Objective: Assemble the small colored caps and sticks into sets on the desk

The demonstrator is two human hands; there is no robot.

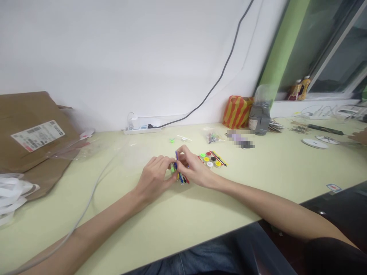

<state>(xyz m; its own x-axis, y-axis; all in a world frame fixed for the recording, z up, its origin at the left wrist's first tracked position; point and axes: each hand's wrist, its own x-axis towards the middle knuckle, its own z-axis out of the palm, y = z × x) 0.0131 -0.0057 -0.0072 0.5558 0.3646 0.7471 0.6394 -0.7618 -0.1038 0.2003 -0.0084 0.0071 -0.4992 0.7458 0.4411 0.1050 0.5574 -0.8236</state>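
Observation:
My left hand (157, 172) and my right hand (194, 167) meet just above the table, fingertips together. Between the right thumb and fingers is a thin blue plastic stick (177, 155), held upright. The left fingers are closed around a small piece; a bit of light green and clear plastic (172, 167) shows there, the rest being hidden. Below the fingertips, colored sticks with arrow-like tips (183, 179) in blue, black and red poke out. Right of my right hand lies a group of small round pieces with colored caps (210, 164), beside red, black and yellow sticks (219, 158).
A green round piece (172, 140) and a clear bag of small parts (212, 137) lie behind my hands. A power strip (142, 130) sits against the wall. Brown packaging (31, 110) and a grey cable (96, 187) are at left; a striped bag (237, 111) stands back right.

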